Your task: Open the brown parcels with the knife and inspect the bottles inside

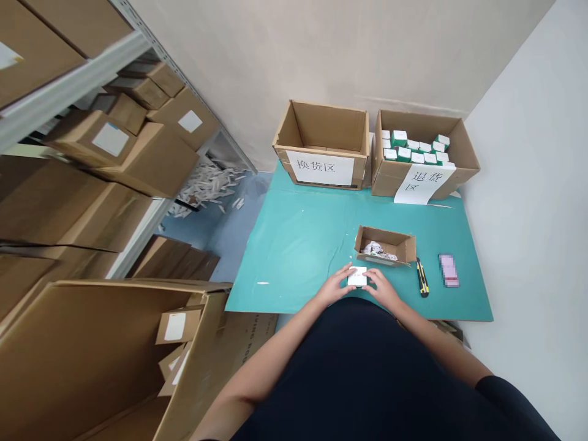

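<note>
Shelf of cardboard boxes (105, 141) at far left; big open carton (114, 343) below it; left hand (334, 285) and right hand (384, 289) both grip a small white box (357, 277) close on its sides, over the bench (294, 245); just ahead, small cardboard tray (384, 236) with crumpled paper (373, 248); behind, labelled carton (321, 125) shows no boxes, next carton (425, 122) already holds rows of green-and-white boxes (411, 147); utility knife (422, 277), blurred pink card (449, 270) at right.
</note>
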`<state>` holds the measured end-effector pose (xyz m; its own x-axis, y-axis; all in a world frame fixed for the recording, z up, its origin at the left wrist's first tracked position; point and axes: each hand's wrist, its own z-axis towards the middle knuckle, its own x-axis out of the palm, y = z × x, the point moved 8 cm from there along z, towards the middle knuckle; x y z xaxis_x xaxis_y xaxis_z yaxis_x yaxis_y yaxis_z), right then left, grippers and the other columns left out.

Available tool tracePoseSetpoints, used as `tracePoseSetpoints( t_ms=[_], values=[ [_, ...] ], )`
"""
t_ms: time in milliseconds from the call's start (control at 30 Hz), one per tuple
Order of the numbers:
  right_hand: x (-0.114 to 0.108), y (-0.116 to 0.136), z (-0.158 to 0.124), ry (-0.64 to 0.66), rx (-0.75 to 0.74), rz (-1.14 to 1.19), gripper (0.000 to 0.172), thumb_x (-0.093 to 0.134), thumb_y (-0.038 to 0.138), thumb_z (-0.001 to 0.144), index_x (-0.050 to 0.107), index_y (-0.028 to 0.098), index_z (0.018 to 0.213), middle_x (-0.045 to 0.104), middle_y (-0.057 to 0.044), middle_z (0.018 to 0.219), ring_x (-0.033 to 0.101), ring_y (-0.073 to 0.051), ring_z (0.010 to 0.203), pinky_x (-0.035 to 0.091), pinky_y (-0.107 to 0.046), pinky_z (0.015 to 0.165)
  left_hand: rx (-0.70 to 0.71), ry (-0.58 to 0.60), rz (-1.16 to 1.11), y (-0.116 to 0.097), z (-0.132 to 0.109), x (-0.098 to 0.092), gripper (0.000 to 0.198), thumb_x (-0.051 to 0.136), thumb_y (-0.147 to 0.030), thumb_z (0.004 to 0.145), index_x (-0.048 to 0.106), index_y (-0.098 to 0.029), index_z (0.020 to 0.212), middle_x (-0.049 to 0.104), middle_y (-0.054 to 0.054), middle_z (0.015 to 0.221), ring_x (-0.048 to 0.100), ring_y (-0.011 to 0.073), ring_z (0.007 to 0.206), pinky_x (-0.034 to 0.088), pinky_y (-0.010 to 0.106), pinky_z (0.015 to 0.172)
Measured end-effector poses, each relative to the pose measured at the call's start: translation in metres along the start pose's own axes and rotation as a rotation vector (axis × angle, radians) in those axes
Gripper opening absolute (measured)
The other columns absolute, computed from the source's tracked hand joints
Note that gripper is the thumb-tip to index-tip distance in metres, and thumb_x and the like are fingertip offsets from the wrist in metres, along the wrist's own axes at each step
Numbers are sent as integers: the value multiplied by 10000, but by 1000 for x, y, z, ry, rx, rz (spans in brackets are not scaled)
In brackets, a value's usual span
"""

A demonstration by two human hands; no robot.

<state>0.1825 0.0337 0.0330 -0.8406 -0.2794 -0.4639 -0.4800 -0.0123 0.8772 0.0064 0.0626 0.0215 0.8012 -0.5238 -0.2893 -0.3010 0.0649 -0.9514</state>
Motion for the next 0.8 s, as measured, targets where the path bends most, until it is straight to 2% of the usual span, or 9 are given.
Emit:
tracePoseSetpoints(
  t_ms=[133,233,400,567,700,800],
  values=[
    [2,1,0,-63,-16,-13,320,632,300,895,671,278,1213,568,-94,1255,603,-264,1165,567,-469,990,16,-18,80,1,-1,1,475,672,-389,893,649,-249,1346,441,79,1594,447,265,1452,350,445,1213],
    [7,-8,-3,-114,34,42,323,652,304,855,671,265,1175,541,-96,1283,585,-257,1202,576,-437,974,27,-27,95,2,-2,4,446,665,-366,896,660,-246,1326,419,90,1607,440,261,1458,354,432,1209],
    [19,-32,-9,-156,159,211,327,650,367,825,652,261,1133,507,-94,1378,563,-235,1261,579,-383,961,6,-11,40,9,-7,9,507,739,-400,839,666,-236,1313,384,115,1624,413,290,1473,337,450,1215],
    [22,-41,-5,-180,201,291,250,611,354,822,665,250,1043,517,-105,1377,552,-263,1280,587,-417,938,2,-22,-42,14,-8,13,418,637,-421,912,686,-231,1280,394,120,1617,390,290,1486,305,484,1227],
    [24,-40,1,-187,212,302,247,629,331,784,659,243,1012,507,-101,1416,531,-272,1313,581,-418,936,-77,-27,-180,24,-3,18,424,701,-483,850,702,-219,1181,402,141,1609,365,333,1495,408,494,1155],
    [28,-41,0,-177,208,350,376,667,332,768,632,251,1133,454,-114,1514,504,-281,1359,568,-435,956,-136,-19,-289,33,-3,21,575,738,-535,802,617,-235,1277,366,152,1627,367,345,1491,478,474,1085]
  ],
)
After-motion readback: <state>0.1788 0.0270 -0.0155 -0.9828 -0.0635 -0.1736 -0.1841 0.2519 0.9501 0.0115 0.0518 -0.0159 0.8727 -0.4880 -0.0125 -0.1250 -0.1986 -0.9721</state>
